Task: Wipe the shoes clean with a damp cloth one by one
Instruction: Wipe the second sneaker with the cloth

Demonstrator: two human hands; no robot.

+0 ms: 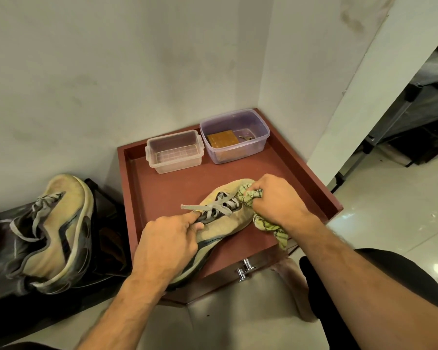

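A tan sneaker (221, 228) with grey laces lies on the reddish-brown cabinet top (162, 183), toe pointing away from me. My left hand (166, 245) grips it around the collar, thumb at the tongue. My right hand (276, 200) holds a bunched yellow-green patterned cloth (266, 223) against the toe and right side of the shoe; a tail of cloth hangs over the front edge. The matching sneaker (58, 236) rests on its side on a black bag at the left.
Two plastic tubs stand at the back of the cabinet top: a clear empty one (175, 151) and a purple-tinted one (234, 135) with a brown block inside. A chrome drawer handle (244, 270) sits below the front edge. Walls close in behind; tiled floor lies right.
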